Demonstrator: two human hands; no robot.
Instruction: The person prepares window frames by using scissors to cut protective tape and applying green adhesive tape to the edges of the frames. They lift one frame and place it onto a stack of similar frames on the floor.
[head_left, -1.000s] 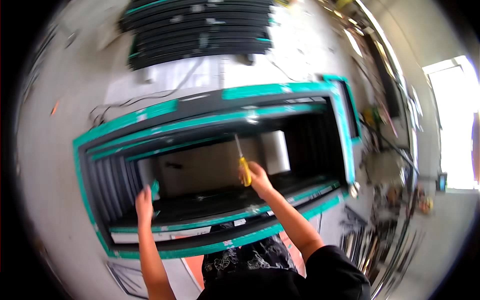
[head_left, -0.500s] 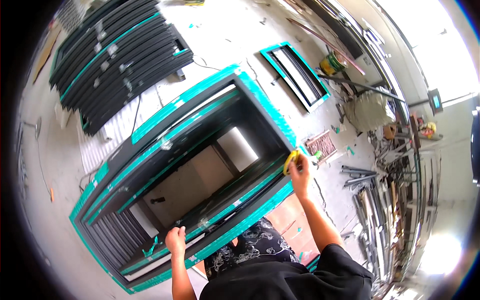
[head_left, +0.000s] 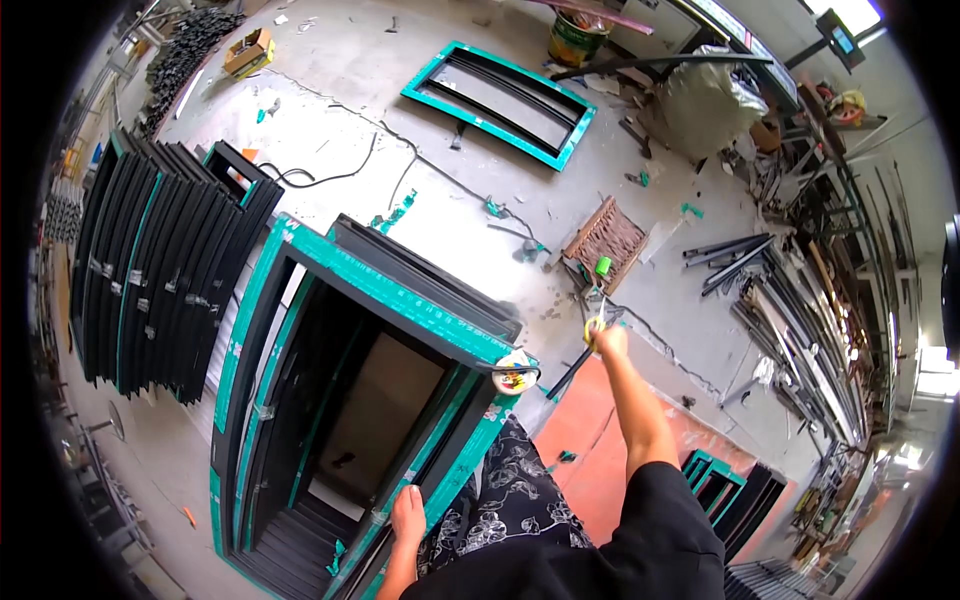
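A stack of dark window frames (head_left: pixel 385 312) with green protective tape stands right in front of me. My left hand (head_left: pixel 407 515) is closed over the near rail of the stack, its fingertips partly hidden. To the right, beyond the stack's corner, my right hand (head_left: pixel 611 342) is stretched out and closed on yellow-handled scissors (head_left: pixel 595 328); their blades point away from me. On the near right corner of the top frame lies a round white roll with a coloured label (head_left: pixel 515 373). A scrap of green tape (head_left: pixel 337 557) hangs inside the stack.
More dark frames (head_left: pixel 150 270) stand packed at the left. One green-taped frame (head_left: pixel 500 105) lies flat on the far floor. A brown woven-topped stool (head_left: pixel 606 240) holds a green object (head_left: pixel 603 266). Metal strips (head_left: pixel 800 350) lie at right, and a cable (head_left: pixel 440 165) crosses the floor.
My view has turned to the right. My right hand has left the frame's corner and reached out past it with the scissors. My left hand stays on the near rail.
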